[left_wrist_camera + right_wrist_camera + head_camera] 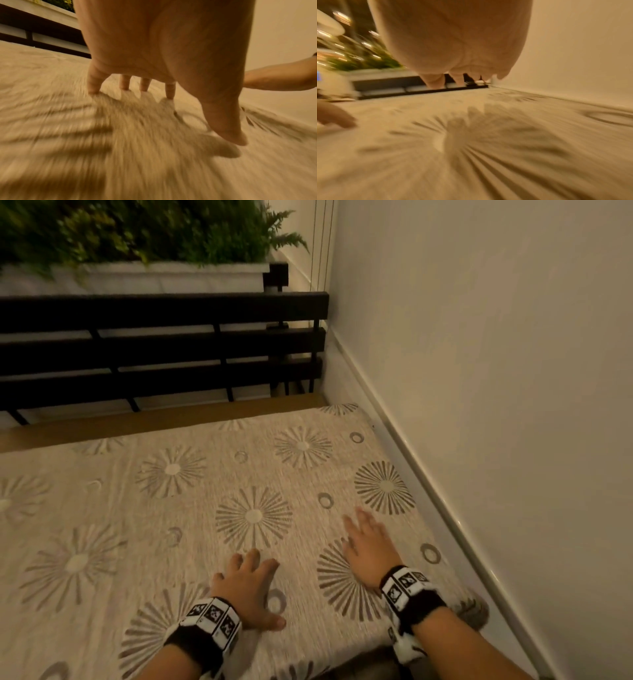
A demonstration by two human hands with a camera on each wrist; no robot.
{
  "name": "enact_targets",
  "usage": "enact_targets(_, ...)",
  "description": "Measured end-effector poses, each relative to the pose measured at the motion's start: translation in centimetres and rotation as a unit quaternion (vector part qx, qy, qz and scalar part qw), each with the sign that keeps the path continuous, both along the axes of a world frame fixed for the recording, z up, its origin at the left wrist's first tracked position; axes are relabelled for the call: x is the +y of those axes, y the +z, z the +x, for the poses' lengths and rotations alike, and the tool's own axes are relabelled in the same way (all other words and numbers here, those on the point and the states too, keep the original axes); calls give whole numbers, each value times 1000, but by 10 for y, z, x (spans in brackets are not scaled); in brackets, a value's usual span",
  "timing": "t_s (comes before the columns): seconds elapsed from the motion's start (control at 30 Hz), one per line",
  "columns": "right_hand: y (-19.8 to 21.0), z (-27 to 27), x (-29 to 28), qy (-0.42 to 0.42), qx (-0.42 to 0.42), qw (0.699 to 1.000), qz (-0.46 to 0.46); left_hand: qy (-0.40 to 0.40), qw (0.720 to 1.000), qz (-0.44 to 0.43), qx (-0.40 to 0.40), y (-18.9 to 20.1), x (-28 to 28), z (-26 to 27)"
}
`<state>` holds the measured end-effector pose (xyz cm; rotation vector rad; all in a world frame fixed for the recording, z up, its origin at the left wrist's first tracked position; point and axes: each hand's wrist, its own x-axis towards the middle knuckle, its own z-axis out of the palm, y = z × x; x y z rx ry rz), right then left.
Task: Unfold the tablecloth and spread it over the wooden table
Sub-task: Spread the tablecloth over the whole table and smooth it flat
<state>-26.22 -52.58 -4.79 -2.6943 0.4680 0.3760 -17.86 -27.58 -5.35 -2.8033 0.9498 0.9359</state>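
Observation:
A beige tablecloth (191, 508) printed with grey sunburst flowers and rings lies flat over the wooden table (144, 421), whose bare far edge shows as a strip beyond the cloth. My left hand (250, 587) is spread palm down on the cloth near its front edge; in the left wrist view its fingertips (93, 92) touch the fabric (137, 148). My right hand (368, 542) lies on the cloth further right, with straight fingers, close to the wall. In the blurred right wrist view the right hand (453, 47) hovers just over the cloth (471, 148). Neither hand grips anything.
A cream wall (496, 354) with a baseboard runs along the table's right side. Behind the table stands a black slatted railing (164, 350), and above it a white planter (154, 277) of green ferns. Something grey (474, 613) lies by the wall at the near right.

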Motion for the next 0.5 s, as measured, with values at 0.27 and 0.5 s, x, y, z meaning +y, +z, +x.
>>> enact_targets(0.27, 15, 123, 69, 170, -1, 984, 48, 154, 983, -33, -93, 2, -14, 79)
enact_targets(0.5, -31, 185, 23, 258, 53, 965, 4, 171, 985, 29, 19, -12, -33, 105)
